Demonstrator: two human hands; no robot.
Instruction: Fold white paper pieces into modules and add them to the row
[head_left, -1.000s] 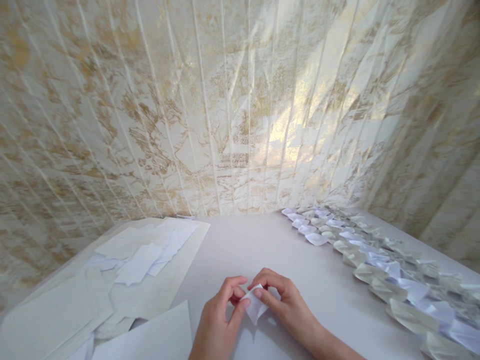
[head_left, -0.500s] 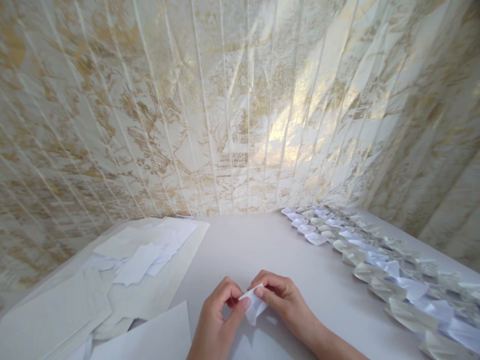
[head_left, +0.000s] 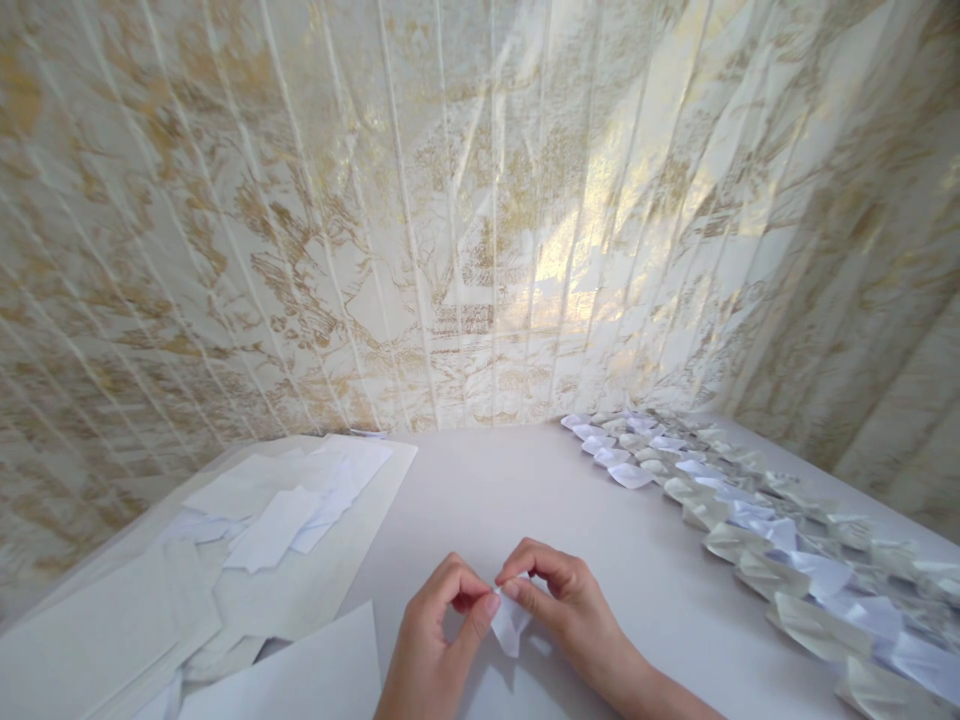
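A small folded piece of white paper point(head_left: 510, 628) is held up just over the table at the bottom middle. My left hand point(head_left: 448, 622) pinches its upper left corner between thumb and forefinger. On the other side, my right hand point(head_left: 561, 602) grips the top edge, with thumb in front and fingers behind. The two sets of fingertips nearly meet at the top of the paper. Its lower part hangs free, and the right fingers hide some of the upper edge.
Loose white sheets point(head_left: 274, 525) and larger off-white sheets point(head_left: 97, 625) lie in a pile at the left. Along the right side run rows of folded paper pieces point(head_left: 772, 575), white and greyish. A gold-patterned curtain point(head_left: 465, 250) hangs behind the white table point(head_left: 480, 480).
The fingertips of both hands have come closer together at the paper's top edge. The paper's upper edge, visible before, is now mostly covered by fingers.
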